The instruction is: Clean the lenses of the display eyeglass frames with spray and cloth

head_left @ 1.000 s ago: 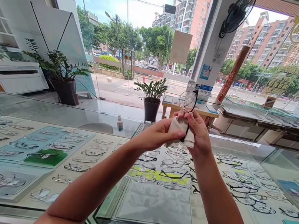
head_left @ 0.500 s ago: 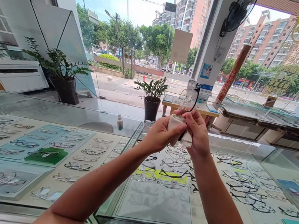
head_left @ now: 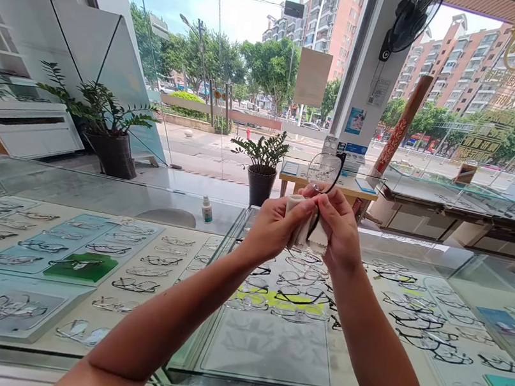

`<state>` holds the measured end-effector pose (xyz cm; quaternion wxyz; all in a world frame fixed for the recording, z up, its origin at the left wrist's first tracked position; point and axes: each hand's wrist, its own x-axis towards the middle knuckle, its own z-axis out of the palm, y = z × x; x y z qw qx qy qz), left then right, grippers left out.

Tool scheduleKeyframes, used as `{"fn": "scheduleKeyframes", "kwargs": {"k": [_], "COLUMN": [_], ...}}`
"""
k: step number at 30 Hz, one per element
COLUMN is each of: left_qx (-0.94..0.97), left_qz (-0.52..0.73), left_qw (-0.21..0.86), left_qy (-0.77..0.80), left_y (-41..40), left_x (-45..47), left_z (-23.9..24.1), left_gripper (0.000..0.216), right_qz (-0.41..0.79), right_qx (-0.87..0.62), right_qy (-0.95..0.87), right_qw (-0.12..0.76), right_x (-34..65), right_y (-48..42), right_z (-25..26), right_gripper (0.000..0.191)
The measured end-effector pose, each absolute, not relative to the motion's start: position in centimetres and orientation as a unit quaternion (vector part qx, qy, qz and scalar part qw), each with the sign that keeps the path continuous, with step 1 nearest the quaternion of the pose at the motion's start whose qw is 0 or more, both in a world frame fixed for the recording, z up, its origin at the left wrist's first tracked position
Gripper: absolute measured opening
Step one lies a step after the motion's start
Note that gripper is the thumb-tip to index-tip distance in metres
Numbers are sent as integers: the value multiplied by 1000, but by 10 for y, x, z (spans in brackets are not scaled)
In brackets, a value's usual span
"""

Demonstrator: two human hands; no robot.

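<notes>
- Left hand (head_left: 276, 225): closed on a pale cleaning cloth (head_left: 300, 233), thumb pressing it onto a lens.
- Right hand (head_left: 339, 231): pinched on the black-rimmed spectacles (head_left: 323, 170), touching the cloth from the other side.
- Spectacles: held on end, raised above the glass display counter (head_left: 93, 194); upper lens bare above the fingers, lower lens wrapped.
- Step judged in hand: rubbing of the wrapped lens.
- Next move judged to call for light pressure and a steady pinch on the thin rim.
- Small spray bottle (head_left: 207, 210): upright on the counter, well apart.
</notes>
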<state>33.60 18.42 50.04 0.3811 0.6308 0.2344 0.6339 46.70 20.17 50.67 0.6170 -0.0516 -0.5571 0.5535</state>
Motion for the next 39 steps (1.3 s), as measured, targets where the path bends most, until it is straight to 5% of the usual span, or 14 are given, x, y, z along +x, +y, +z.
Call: {"fn": "scheduleKeyframes", "kwargs": {"k": [14,25,39], "left_qx": [736,680,599], "left_qz": [441,525,670], "left_qw": [474,474,348], "left_qy": [199,192,268], "left_y": [189,189,185], "left_x": [305,322,340], "left_z": [511,506,497], "left_gripper": [45,46,58], "right_qz": [563,565,580], "right_qx": [-71,-80,-34], "right_qy": [-541,-525,-497], "right_qw": [621,631,645], "right_x": [474,471,453], "right_y": [213,217,204], "right_z": [511,508,504], "right_gripper": [19,26,24]}}
